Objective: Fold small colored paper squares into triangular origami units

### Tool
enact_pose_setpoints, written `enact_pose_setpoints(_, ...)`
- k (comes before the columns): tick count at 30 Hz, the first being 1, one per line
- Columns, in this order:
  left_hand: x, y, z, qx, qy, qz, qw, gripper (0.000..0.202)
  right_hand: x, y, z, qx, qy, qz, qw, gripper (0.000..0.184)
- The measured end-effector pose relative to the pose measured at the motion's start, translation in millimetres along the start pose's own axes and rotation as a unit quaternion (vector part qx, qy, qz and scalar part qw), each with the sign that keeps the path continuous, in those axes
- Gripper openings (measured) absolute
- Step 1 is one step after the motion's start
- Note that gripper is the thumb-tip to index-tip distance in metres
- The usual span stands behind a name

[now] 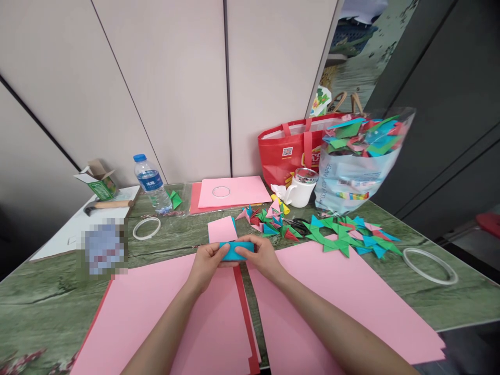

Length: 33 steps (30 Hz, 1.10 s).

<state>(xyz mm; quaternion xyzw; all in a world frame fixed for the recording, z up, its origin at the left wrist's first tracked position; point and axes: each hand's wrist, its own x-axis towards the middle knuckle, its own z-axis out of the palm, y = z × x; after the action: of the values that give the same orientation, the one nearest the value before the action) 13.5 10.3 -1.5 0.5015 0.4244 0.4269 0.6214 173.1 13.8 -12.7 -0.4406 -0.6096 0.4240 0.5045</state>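
Observation:
Between my two hands is a folded strip of blue paper, held level above the table's middle. My left hand pinches its left end, thumb on top. The right end is gripped by my right hand, also with the thumb on the face of the paper. Just beyond lies a small stack of paper squares, pink on top with a blue edge showing. Large pink sheets spread under my left forearm, with red sheets beneath, and another pink pile lies under my right forearm.
Folded paper pieces, scissors and paper rings lie right of centre. Behind stand a white mug, a red bag and a filled plastic bag. A water bottle and hammer are left.

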Motion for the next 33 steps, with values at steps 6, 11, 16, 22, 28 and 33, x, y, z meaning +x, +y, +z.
enact_pose_setpoints(6, -0.9, 3.0, 0.9, 0.0, -0.002, -0.007, 1.0, 0.027, 0.0, 0.5, 0.9, -0.006, 0.007, 0.007, 1.0, 0.014)
enact_pose_setpoints(11, -0.7, 3.5, 1.6, -0.003, 0.004, -0.01, 1.0, 0.028, -0.3, 0.2, 1.0, -0.003, 0.006, 0.008, 1.0, 0.016)
enact_pose_setpoints(16, -0.1, 1.4, 0.9, -0.007, 0.006, 0.007, 1.0, 0.025, -0.8, -3.0, 0.0, -0.003, 0.018, 0.009, 1.0, 0.019)
enact_pose_setpoints(22, -1.1, 2.6, 1.1, 0.006, 0.002, 0.024, 1.0, 0.025, 0.2, -3.6, -0.2, -0.001, 0.036, 0.005, 0.999, 0.018)
enact_pose_setpoints(28, -0.8, 3.9, 1.8, 0.005, 0.007, 0.017, 1.0, 0.026, 0.4, -2.9, 0.0, 0.015, 0.034, 0.001, 0.999, 0.017)
enact_pose_setpoints(33, -0.6, 3.7, 1.6, -0.002, 0.01, 0.012, 1.0, 0.028, 0.5, -3.1, -0.5, 0.038, 0.024, -0.01, 0.999, 0.018)
